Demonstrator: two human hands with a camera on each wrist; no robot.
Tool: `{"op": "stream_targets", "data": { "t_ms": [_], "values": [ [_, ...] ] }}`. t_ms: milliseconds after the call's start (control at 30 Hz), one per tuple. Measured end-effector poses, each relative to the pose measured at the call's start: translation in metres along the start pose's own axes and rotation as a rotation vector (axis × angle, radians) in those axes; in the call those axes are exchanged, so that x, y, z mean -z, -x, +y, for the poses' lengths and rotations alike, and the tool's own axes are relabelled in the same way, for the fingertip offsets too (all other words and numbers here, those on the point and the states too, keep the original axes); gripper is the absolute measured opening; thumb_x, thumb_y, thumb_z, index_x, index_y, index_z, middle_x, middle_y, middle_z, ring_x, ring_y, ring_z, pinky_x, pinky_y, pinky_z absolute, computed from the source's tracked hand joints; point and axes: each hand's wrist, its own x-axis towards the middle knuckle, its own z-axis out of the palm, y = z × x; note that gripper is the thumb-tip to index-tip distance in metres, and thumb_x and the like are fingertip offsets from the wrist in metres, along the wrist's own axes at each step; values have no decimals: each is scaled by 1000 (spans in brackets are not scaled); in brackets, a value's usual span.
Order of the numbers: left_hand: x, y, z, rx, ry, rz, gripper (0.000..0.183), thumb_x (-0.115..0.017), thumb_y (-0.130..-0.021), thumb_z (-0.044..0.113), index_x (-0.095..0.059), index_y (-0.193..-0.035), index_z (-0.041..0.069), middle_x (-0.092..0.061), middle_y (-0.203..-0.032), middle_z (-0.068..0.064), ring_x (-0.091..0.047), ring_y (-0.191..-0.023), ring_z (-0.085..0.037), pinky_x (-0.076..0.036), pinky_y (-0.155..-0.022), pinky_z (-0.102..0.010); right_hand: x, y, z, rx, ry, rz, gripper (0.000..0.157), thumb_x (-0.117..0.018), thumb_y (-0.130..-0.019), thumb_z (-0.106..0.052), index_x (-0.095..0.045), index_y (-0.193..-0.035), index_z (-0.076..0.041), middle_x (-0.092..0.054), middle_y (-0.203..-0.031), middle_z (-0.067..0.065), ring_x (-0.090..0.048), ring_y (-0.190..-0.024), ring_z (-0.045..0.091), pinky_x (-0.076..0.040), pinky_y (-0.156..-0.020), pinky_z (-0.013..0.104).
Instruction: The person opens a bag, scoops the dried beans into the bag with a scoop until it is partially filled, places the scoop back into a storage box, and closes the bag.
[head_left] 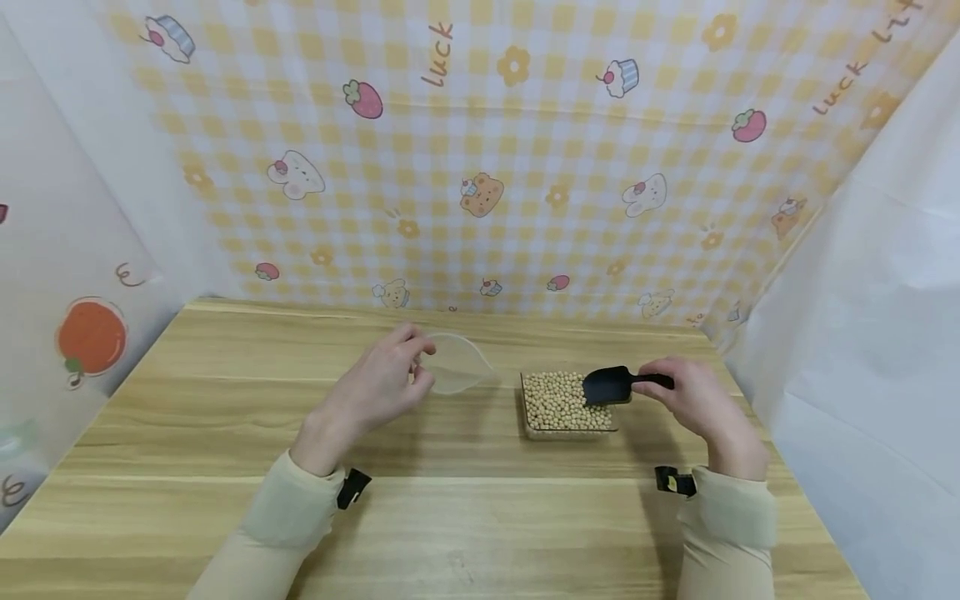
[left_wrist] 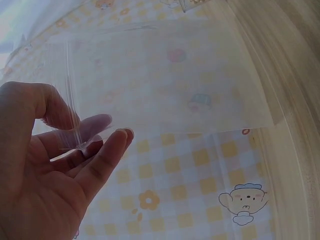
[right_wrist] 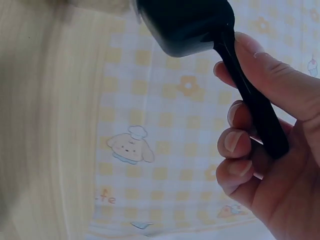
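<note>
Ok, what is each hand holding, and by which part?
The left hand pinches the clear bag at its ridged edge; the right hand grips the black scoop by its handle.

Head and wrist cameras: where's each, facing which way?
Head: worn there, facing forward and down at the wooden tabletop, left hand and right hand.
Left wrist: worn there, facing that hand holding a translucent plastic bag.
Right wrist: worn there, facing that hand's fingers gripping a black scoop.
Head and right wrist share the scoop.
</note>
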Motion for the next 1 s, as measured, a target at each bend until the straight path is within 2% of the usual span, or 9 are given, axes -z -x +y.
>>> {"op": "stream_targets", "data": {
  "t_ms": [367, 733, 1000],
  "values": [
    [0, 1, -1, 10, -11, 5, 30, -53, -83, 6, -67, -108, -4, -56, -108, -5, -58, -80, -12, -50, -68, -26, -26, -5, 19, -30, -182, -61, 30, -69, -91, -30, -73, -110, -7, -70, -109, 10, -63, -103, 32, -48, -87, 51],
    [4, 5, -2, 15, -15, 9, 30, -53, -84, 6, -66, -109, -4, -57, -113, -8, -59, -81, -12, -50, -67, -27, -37, -7, 28, -52, -296, -79, 32, -72, -88, -29, -70, -113, -10, -67, -114, 6, -58, -110, 29, -44, -90, 49],
    [6, 6, -1, 9, -30, 13, 28, -54, -85, 6, -67, -108, -3, -57, -116, -9, -58, -79, -12, -50, -67, -26, -51, -10, 29, -10, -378, -84, 24, -69, -91, -24, -69, -112, -11, -67, -113, 5, -58, -109, 26, -44, -92, 42]
  ]
}}
